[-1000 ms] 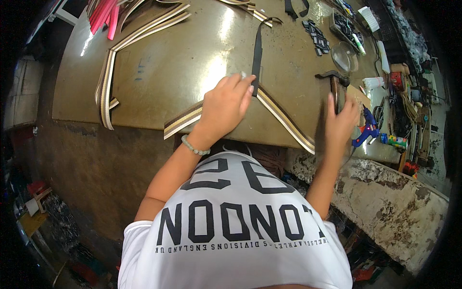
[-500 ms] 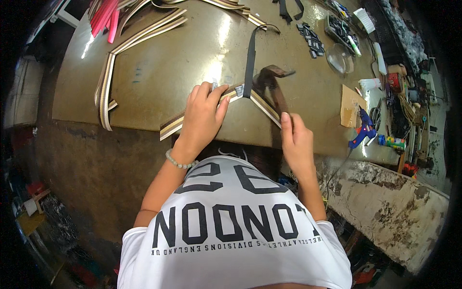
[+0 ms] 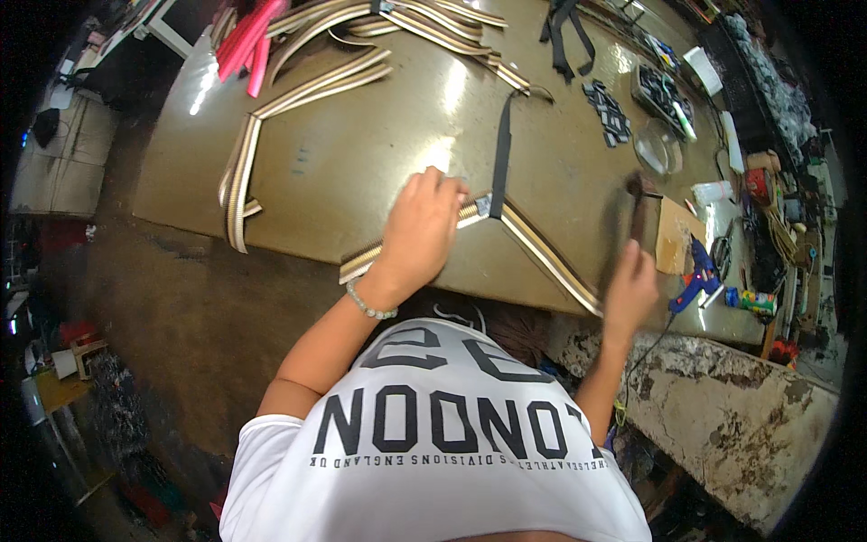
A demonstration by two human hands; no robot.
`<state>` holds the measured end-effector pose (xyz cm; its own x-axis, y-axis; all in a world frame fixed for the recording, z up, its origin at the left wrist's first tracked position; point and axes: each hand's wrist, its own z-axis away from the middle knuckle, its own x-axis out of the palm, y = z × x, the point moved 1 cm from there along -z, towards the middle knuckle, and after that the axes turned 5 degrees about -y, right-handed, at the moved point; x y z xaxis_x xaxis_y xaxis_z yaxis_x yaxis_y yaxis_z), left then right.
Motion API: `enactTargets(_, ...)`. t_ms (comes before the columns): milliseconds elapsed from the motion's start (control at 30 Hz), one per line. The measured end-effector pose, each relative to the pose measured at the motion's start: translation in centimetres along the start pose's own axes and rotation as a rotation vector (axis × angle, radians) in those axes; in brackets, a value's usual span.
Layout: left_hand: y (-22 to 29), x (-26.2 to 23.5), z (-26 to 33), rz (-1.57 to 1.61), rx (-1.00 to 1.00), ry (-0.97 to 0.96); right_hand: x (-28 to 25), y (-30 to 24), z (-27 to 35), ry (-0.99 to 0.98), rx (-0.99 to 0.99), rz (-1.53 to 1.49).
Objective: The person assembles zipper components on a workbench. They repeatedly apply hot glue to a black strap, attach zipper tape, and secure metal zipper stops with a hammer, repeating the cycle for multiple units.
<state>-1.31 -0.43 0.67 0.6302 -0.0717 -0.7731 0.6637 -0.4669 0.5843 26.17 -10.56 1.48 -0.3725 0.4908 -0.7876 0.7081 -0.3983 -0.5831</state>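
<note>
Right hand [image 3: 629,287] lifted hammer [image 3: 637,210] off strap.

One view only: a head-worn fisheye camera looked steeply down from above the person's chest, facing forward across the worktop [image 3: 379,144]. It sat close over the white shirt [image 3: 433,452], and both forearms entered from the lower edge. Straight edges bowed toward the dark rim.

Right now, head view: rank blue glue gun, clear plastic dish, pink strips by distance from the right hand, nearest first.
From the right hand:
1. Blue glue gun, just to its right at the table edge.
2. Clear plastic dish, farther up the table, slightly right.
3. Pink strips, far corner on the left, across the whole table.
</note>
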Motion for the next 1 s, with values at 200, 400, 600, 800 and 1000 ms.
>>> enactTargets(200, 0.6, -1.1, -0.6, -0.051, 0.063, -0.160, -0.2, 3.3, -2.3, 0.084, 0.139, 0.183)
enactTargets(400, 0.2, -1.6, -1.4, 0.150, 0.114, -0.253, 0.9, 3.1, -1.7, 0.139, 0.039, 0.370)
enactTargets(600, -1.4, -5.6, -7.6, 0.119, 0.227, -0.087, 0.9, 2.5, -2.0, 0.188, 0.033, 0.386)
enactTargets(800, -9.3, -16.8, -19.0, 0.079, 0.168, 0.149, 1.1, 3.0, -1.8, 0.203, -0.083, 0.448)
enactTargets(1000, -12.3, -16.7, -25.9, -0.533, 0.009, 0.228, 1.5, 3.4, -2.2, 0.213, -0.099, 0.471)
